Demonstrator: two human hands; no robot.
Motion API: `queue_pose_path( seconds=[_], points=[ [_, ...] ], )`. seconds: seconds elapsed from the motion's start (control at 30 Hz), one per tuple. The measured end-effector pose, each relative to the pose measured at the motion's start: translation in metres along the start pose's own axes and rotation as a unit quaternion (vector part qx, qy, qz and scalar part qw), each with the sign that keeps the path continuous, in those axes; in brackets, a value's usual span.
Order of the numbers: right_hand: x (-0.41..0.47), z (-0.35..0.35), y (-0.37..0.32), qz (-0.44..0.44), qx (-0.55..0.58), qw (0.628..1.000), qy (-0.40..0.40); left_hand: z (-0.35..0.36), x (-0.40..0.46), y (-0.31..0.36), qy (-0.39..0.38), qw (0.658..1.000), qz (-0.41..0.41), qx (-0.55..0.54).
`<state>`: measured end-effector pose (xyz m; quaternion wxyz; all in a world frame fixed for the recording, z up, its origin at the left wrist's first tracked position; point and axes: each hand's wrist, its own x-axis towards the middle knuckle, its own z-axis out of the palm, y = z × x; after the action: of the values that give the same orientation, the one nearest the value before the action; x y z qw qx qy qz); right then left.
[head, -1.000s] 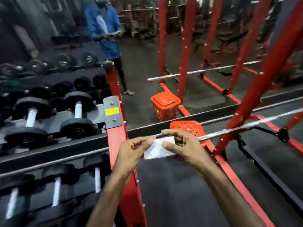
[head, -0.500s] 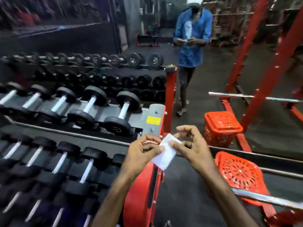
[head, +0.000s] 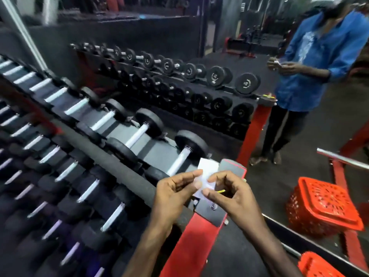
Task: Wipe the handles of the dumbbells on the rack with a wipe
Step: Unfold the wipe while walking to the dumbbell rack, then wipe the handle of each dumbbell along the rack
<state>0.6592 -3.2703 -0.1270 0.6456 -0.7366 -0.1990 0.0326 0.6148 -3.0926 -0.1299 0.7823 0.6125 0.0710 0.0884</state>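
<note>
Dim gym, light mostly overhead, far bg murky. You get heavy motion blur on left dumbbells; handles smear into streaks. Wide-angle bend at edges, rack lines curve. Wipe brightest spot, slightly blown. Hands fairly sharp w/ soft edges. Bystander soft.

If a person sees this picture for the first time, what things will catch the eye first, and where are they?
In the lower centre, the left hand and the right hand pinch a small white wipe between them, just above the red end post of the dumbbell rack. To the left, rows of black dumbbells with pale handles fill the rack. A bright orange basket sits on the floor at the right.
</note>
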Motion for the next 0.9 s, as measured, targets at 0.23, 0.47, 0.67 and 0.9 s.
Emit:
queue_pose_path(
  seconds=[0.23, 0.47, 0.67, 0.9],
  points=[
    [0.067, 0.016, 0.041, 0.037, 0.004, 0.996, -0.079, -0.029, 0.046, -0.01, 0.078, 0.986, 0.03, 0.142],
    [0.123, 0.013, 0.061, 0.076, 0.114, 0.979, -0.15, -0.028, 0.077, -0.022, 0.138, 0.97, 0.053, 0.193],
    [0.154, 0.006, 0.082, 0.126, 0.143, 0.967, -0.168, -0.014, 0.102, -0.03, 0.214, 0.955, 0.03, 0.206],
    [0.169, 0.013, 0.093, -0.052, -0.068, 0.974, -0.211, -0.016, 0.104, -0.034, 0.246, 0.922, 0.023, 0.297]
  ],
)
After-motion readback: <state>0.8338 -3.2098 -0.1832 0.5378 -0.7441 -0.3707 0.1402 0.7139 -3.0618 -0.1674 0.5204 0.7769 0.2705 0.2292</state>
